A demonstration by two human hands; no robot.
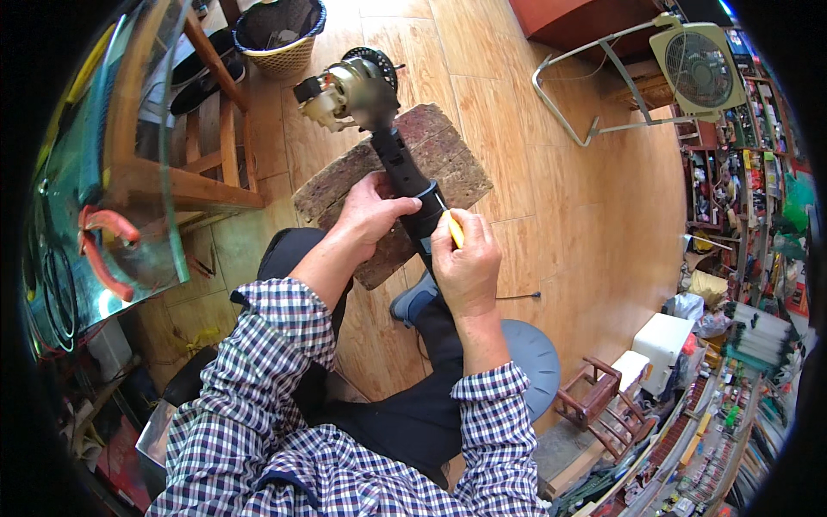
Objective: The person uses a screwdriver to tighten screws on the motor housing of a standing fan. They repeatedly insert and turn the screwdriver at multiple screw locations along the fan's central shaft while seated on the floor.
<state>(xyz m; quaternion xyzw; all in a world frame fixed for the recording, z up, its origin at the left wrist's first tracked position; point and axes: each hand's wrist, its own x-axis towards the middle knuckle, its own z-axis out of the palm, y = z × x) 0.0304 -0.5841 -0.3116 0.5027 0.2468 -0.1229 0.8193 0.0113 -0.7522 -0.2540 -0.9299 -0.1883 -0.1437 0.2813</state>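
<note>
An angle grinder (379, 112) with a black body and an opened pale gear head lies over a worn wooden block (457, 168) on the floor. My left hand (370, 211) grips the black handle near its rear end. My right hand (465, 258) holds a screwdriver with a yellow handle (454, 228), its tip set against the rear of the grinder body. Both forearms wear a blue and white checked shirt.
A glass-topped wooden table (138, 181) with red-handled pliers (103, 246) stands at the left. A woven basket (280, 39) sits at the top, a square fan (698, 65) on a metal frame at the upper right. Packed shelves (749, 345) line the right; a small wooden stool (594, 405) is near.
</note>
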